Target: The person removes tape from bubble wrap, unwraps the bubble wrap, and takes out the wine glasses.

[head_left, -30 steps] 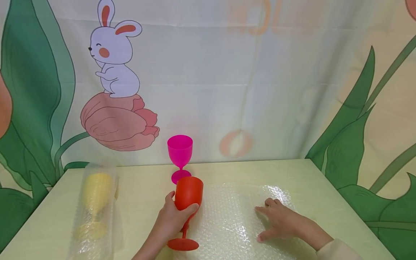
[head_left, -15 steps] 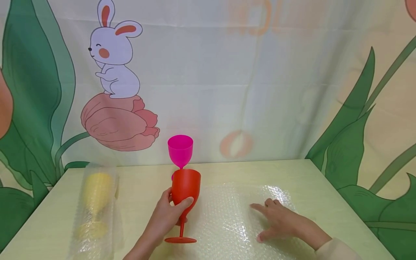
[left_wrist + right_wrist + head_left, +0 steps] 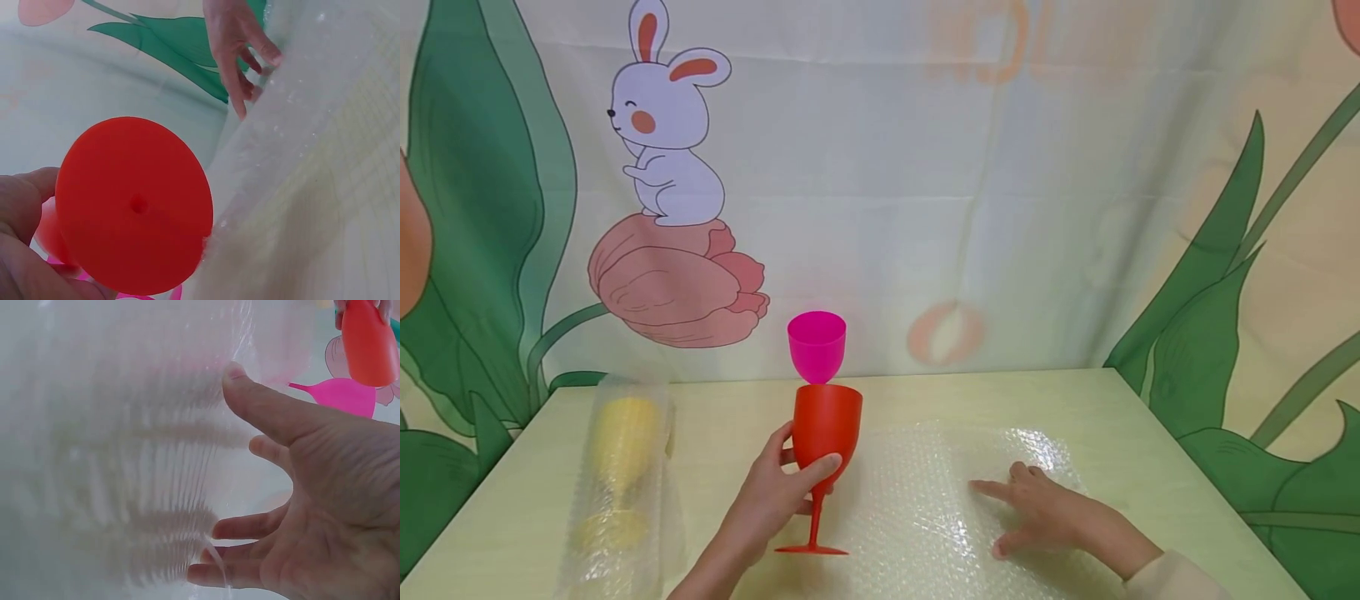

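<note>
In the head view my left hand [image 3: 767, 496] grips a red goblet [image 3: 826, 429] round its lower bowl and upper stem, thumb across the front. The goblet is upright, held above the left part of a bubble wrap sheet [image 3: 917, 508]. In the left wrist view its round red base [image 3: 134, 206] faces the camera and hides most of the bowl. My right hand [image 3: 1045, 508] holds nothing; its fingers are spread, the index finger extended, at the sheet's right part. In the right wrist view the fingertips [image 3: 228, 528] meet the film.
Behind the red goblet stands a pink goblet [image 3: 817, 346], its lower part hidden. A yellow goblet [image 3: 623, 442] wrapped in bubble wrap lies at the table's left. A printed curtain [image 3: 880, 208] hangs at the back edge of the pale table [image 3: 722, 417].
My left hand has lifted the red goblet, moved it slightly left and turned it more upright; it now covers the pink goblet's base. My right hand has shifted slightly left, index finger extending.
</note>
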`<state>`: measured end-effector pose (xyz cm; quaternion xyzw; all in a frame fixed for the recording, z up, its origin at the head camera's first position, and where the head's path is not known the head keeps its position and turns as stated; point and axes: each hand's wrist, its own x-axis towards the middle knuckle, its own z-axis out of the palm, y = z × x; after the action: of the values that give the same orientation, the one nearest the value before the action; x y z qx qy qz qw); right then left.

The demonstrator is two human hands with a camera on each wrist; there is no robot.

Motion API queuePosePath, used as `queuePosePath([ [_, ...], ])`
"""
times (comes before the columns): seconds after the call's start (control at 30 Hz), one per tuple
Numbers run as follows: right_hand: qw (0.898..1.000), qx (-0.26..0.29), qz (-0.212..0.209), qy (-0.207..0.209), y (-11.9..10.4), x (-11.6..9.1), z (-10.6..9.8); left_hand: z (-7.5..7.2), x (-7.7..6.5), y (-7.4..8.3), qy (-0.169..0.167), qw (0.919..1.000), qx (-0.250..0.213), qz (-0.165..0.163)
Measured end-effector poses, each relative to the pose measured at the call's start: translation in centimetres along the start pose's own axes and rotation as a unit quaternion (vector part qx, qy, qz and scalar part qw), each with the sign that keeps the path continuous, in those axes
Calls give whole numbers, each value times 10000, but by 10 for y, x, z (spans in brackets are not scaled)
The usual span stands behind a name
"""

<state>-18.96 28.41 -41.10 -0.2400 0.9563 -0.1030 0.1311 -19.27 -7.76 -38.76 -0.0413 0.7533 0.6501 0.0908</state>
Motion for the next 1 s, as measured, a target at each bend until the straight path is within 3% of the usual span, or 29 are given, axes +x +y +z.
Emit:
queuePosePath([
  [0.2,9999,3,71,-84,-9,-2,1,-9,-1,2,43,9999,119,77],
  [0.6,9996,-109,143,-214,-15,-5,3,-21,-7,7,14,9992,-183,345],
  [1.0,9997,-122,133,-193,-18,-8,5,-32,-9,6,366,9968,-425,568],
])
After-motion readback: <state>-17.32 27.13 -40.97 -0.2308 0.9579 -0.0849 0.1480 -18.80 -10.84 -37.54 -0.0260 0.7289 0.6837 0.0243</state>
